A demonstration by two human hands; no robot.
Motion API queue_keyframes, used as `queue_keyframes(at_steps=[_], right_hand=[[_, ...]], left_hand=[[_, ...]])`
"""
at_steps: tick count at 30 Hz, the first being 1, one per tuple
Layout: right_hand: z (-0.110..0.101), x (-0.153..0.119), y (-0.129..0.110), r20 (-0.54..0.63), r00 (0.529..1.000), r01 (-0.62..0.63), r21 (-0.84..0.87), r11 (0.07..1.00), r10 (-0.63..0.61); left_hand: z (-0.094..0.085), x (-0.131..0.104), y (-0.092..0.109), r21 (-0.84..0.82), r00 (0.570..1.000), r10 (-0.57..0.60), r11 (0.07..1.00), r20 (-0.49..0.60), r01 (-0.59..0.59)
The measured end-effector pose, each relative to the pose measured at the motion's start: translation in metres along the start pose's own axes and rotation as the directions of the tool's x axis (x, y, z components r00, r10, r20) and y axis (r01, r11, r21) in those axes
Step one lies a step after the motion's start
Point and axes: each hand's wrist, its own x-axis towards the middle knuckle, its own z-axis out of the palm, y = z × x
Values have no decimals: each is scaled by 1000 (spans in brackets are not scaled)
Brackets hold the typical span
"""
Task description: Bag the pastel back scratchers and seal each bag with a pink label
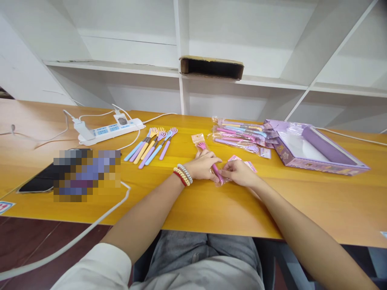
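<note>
A pink back scratcher (215,170) with a small hand-shaped head lies in a clear plastic bag (198,139) on the table. My left hand (203,165) lies over its middle, with the fingers closed around the handle. At the lower end of the handle, my right hand (240,173) pinches the plastic; the fingertips are partly hidden. Small pink printed cards (250,166) lie just behind my right hand. To the left, several loose back scratchers (151,148) in purple, yellow and blue are fanned side by side.
Several bagged back scratchers (242,135) are piled against an open purple box (320,166) at the right. A white power strip (117,129) with cables and a dark phone (39,177) are on the left. Behind the table stands a white shelf (130,68) holding a cardboard box (211,60).
</note>
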Motion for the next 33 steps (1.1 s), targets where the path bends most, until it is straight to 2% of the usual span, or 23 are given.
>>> queue_keyframes(at_steps=[4,10,17,22,25,28,30,33], right_hand=[[0,1,4,95,993,-79,149,986,66],[-1,-1,-2,256,965,-131,271,954,60],[-2,-4,-7,238,971,-48,97,994,24],[-3,-8,-13,262,960,117,-39,992,-103],[-3,-11,-15,200,963,198,-77,977,-179],[-4,-11,-15,87,964,257,-80,963,-250],[-7,-11,-15,-11,959,281,-87,956,-283],[-10,-10,-14,-192,934,288,-90,954,-300]], left_hand=[[0,-1,1,-9,1000,21,1000,-2,-21],[0,-1,4,-28,1000,16,999,12,-15],[2,-1,5,-43,1000,21,999,19,-20],[3,-1,4,-53,999,51,997,13,-50],[3,-2,4,-35,998,61,997,-35,-63],[2,-2,6,-10,984,51,999,-170,-53],[2,-2,8,-13,953,29,999,-302,-34],[6,1,10,-99,869,-46,995,-493,-3]])
